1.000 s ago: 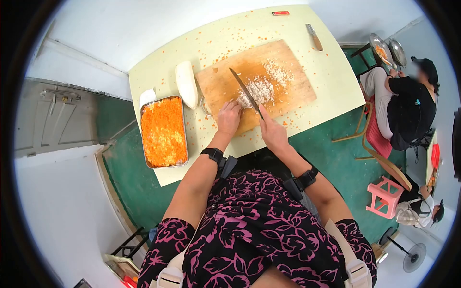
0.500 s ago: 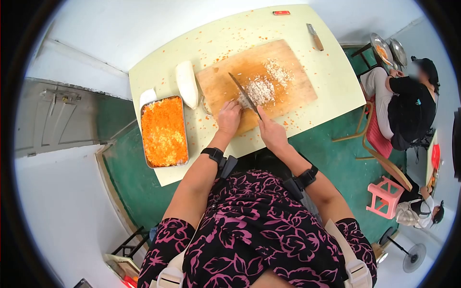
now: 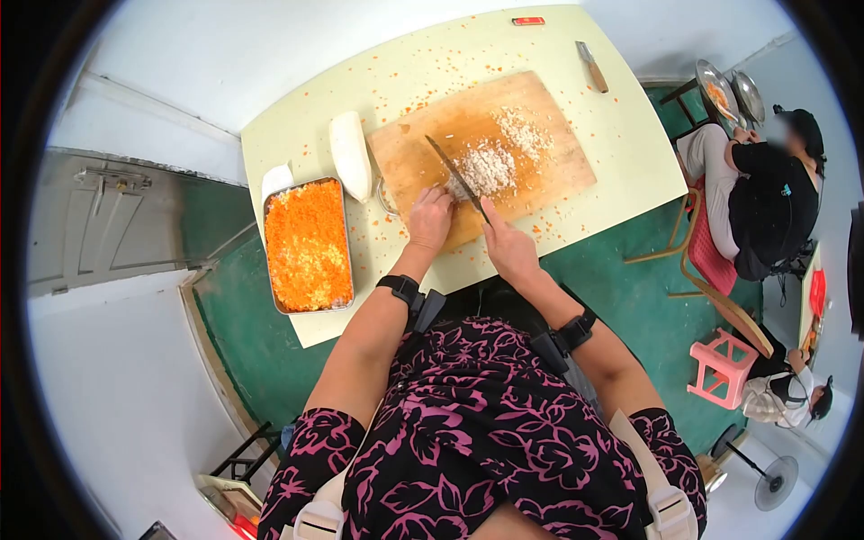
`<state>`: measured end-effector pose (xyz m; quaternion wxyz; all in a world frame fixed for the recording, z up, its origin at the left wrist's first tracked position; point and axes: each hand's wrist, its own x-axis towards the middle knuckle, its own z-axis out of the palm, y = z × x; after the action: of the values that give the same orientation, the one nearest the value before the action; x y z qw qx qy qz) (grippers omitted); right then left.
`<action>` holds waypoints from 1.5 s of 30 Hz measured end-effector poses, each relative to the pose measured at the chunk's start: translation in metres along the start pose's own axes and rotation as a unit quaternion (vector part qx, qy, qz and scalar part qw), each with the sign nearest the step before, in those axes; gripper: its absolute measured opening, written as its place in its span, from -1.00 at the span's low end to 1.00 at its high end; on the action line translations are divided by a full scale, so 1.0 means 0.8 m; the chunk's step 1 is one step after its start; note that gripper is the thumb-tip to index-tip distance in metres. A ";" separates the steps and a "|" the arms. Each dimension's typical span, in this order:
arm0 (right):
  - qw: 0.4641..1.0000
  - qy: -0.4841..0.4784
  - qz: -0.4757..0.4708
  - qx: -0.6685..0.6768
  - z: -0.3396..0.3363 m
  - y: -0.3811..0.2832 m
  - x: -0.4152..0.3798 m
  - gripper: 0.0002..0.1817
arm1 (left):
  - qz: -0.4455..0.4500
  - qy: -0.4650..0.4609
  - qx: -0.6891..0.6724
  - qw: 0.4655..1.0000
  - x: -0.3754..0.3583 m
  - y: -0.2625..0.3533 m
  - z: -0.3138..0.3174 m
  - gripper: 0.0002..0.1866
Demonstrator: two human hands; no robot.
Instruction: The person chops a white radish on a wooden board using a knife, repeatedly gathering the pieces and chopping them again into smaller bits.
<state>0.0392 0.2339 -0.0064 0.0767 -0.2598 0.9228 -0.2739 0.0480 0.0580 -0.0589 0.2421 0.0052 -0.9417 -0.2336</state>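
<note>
My right hand point(image 3: 510, 247) is wrapped round the handle of a long dark knife point(image 3: 455, 174), whose blade slants up and left over the wooden cutting board point(image 3: 405, 148). Just left of the blade, my left hand point(image 3: 430, 220) has its fingers bent together on a pale piece of food, mostly hidden beneath them. Finely chopped white bits point(image 3: 487, 169) lie to the right of the blade, with more scattered farther up the board. A whole white radish point(image 3: 350, 157) lies left of the board, near a metal tray point(image 3: 347, 261) full of chopped orange and yellow food.
On the pale yellow table point(image 3: 621, 135) are a peeler-like tool point(image 3: 591, 67), a small red object point(image 3: 528, 21) and orange crumbs. A seated person point(image 3: 769, 193) is at the right beside metal bowls point(image 3: 746, 97); another person point(image 3: 783, 400) is lower right, near a pink stool point(image 3: 723, 367).
</note>
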 end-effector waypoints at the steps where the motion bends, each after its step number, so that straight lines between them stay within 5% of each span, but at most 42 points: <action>1: 1.000 0.008 0.001 0.008 -0.001 -0.001 0.000 -0.48 | -0.001 0.001 -0.001 1.000 -0.001 0.000 0.000 -0.88; 45: 1.000 -0.019 0.008 0.003 -0.016 -0.021 0.004 -0.48 | -0.011 0.001 0.004 1.000 -0.001 0.003 -0.003 -0.94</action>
<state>0.0403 0.2260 0.0138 0.0968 -0.2573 0.9225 -0.2711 0.0502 0.0595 -0.0567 0.2401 0.0167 -0.9424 -0.2324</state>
